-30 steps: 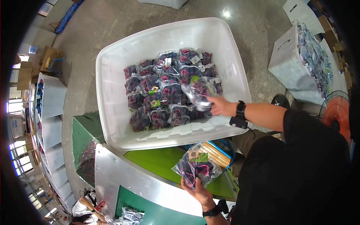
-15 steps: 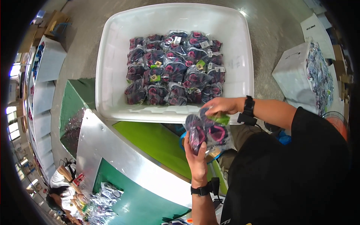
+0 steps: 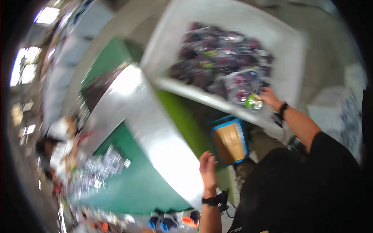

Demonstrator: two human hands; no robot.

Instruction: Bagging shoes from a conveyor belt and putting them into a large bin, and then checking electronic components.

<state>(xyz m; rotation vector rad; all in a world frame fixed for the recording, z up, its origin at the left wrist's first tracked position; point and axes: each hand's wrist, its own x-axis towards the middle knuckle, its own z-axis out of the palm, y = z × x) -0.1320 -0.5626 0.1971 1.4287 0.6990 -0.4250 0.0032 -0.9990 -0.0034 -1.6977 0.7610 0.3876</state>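
My right hand (image 3: 271,99) grips a clear plastic bag of dark shoes with pink trim (image 3: 243,85), with a green tag at its lower end. It is at the near side of a large white bin (image 3: 286,73), over the bin's contents. Bagged dark-and-pink shoes (image 3: 217,50) lie packed inside, blurred by motion. My left hand (image 3: 208,171) is raised with nothing in it, fingers stretched upward, beside the metal edge of the work table. Both wrists wear black bands.
A metal-edged table with a green surface (image 3: 143,178) stands to the left, with clear-bagged items (image 3: 110,161) on it. Beyond these is a person in white (image 3: 60,155). A blue-rimmed stool-like thing with a brown top (image 3: 230,141) stands below the bin. Another pale bin (image 3: 330,106) is at right.
My left hand has let go of the bagged shoes and moved down. My right hand has carried them to the bin. The whole view has turned, and the bin appears tilted and farther right.
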